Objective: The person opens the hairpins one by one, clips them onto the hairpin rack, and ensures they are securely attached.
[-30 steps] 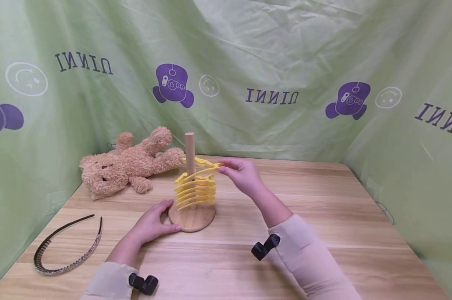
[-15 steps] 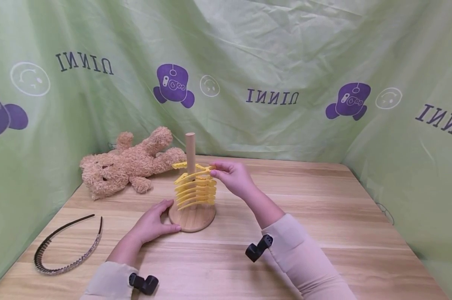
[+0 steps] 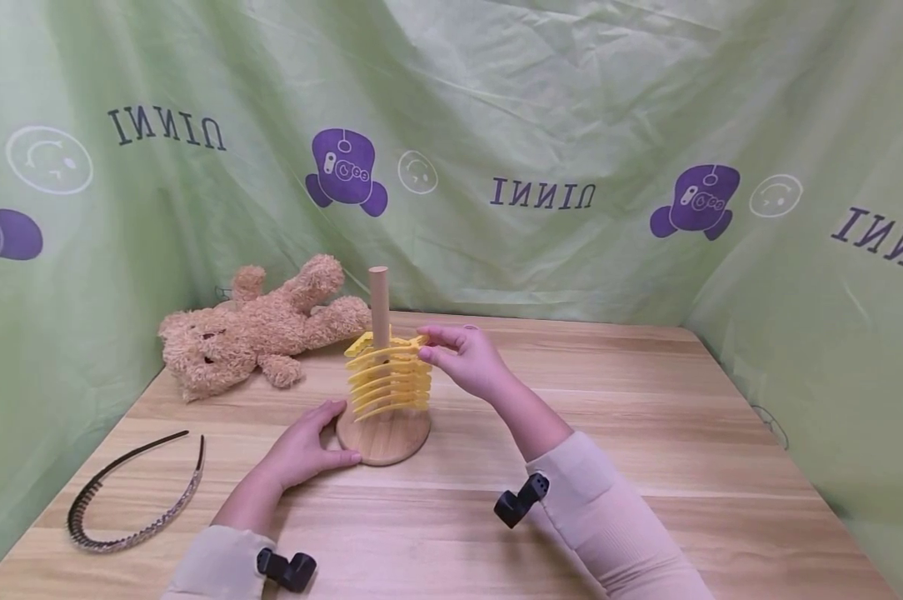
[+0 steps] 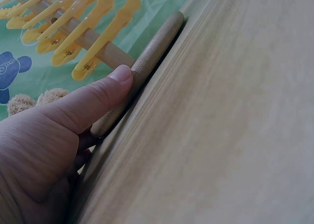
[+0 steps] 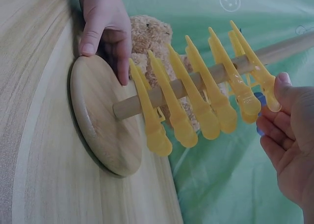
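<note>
A wooden stand point(image 3: 384, 444) has a round base and an upright post point(image 3: 379, 302). Around that post sit several yellow alligator hair clips point(image 5: 206, 121), stacked at intervals. My left hand point(image 3: 301, 450) grips the base's near-left edge; in the left wrist view its thumb point(image 4: 105, 94) presses the rim, with the other fingers partly hidden behind. At the top of the stack my right hand point(image 3: 466, 362) pinches the tail of the uppermost hair clip point(image 5: 257, 67) between thumb and fingers. Its two arms straddle the post in the right wrist view, close above the clip below.
Behind and left of the stand, a brown teddy bear point(image 3: 264, 325) lies on the wooden table point(image 3: 646, 433). A dark toothed headband point(image 3: 132, 533) rests at the front left. Green printed cloth point(image 3: 541, 250) encloses the back and sides.
My right hand has moved left and slightly down with the hair clip, which now lies lower around the post, nearer the stack. The left hand has stayed on the base.
</note>
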Demonstrator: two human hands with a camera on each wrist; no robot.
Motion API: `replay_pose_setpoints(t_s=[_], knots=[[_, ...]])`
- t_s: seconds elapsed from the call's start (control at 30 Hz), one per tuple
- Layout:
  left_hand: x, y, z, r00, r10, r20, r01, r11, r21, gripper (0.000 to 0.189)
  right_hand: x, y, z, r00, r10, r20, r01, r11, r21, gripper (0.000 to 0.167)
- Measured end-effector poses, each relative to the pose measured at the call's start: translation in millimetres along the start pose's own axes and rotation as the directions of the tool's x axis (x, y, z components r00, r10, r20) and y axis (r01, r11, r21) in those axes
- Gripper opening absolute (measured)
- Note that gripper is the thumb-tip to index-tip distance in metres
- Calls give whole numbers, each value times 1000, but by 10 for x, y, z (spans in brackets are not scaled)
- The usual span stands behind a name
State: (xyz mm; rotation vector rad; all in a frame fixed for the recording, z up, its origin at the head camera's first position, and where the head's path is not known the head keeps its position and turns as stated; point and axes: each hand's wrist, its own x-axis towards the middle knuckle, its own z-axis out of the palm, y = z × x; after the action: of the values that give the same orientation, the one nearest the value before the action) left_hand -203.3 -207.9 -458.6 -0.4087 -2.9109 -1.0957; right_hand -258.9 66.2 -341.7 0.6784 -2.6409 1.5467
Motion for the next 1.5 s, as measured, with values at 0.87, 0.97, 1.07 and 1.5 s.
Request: replay_pose_setpoints(t_s=[0.87,0.97,1.07,1.5], knots=[[22,7,3,1000,2,13,-2,1000,0,95,-114,95,-95,1000,-23,1,23,997,73,51],[31,-13,-27,999,11,43,-11,1000,-13,97,-171,178,-177,999,-9,-35,9,1000,20,50],[25,-22,-109,995,21,100,-15,998,-61,102,-248,340,-293,997,-9,-80,1,996,-95,50],[74,49,-888,988,24,-152,18,963,268,73,-650,1192,-869,965,142,-220,-248,765,-594,65]])
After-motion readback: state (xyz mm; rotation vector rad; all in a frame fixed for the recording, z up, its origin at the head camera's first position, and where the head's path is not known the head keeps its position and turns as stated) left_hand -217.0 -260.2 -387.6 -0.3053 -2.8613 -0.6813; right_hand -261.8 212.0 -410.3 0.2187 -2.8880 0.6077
